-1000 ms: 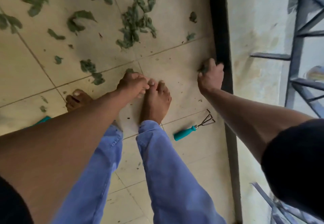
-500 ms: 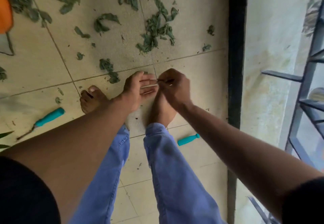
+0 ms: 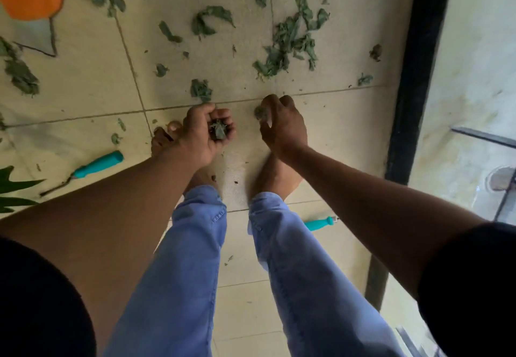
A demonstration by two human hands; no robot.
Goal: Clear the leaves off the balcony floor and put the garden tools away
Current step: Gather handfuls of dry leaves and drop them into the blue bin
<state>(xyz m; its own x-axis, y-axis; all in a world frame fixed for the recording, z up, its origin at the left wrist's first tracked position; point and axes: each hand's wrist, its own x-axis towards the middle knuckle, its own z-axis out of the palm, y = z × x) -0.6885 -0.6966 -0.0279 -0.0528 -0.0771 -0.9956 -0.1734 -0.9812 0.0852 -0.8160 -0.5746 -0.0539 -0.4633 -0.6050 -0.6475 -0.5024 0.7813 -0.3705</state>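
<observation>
Cupping crumpled leaves (image 3: 218, 131), left hand (image 3: 201, 136); right hand (image 3: 280, 127) pinching leaf scrap (image 3: 259, 111).

Sleeves: short, dark, near black, ending at the upper arms; forearms bare.
Left hand (image 3: 205, 133): bare, no glove, no ring or watch visible.
Right hand (image 3: 282, 127): bare, no glove, wrist unadorned.
Trousers (image 3: 192, 259): light blue denim, loose legs, stitched hems at the ankles, visible side seams, faint creases along the shins.
Feet (image 3: 275, 178): bare, no shoes or sandals, partly hidden behind the arms.
</observation>
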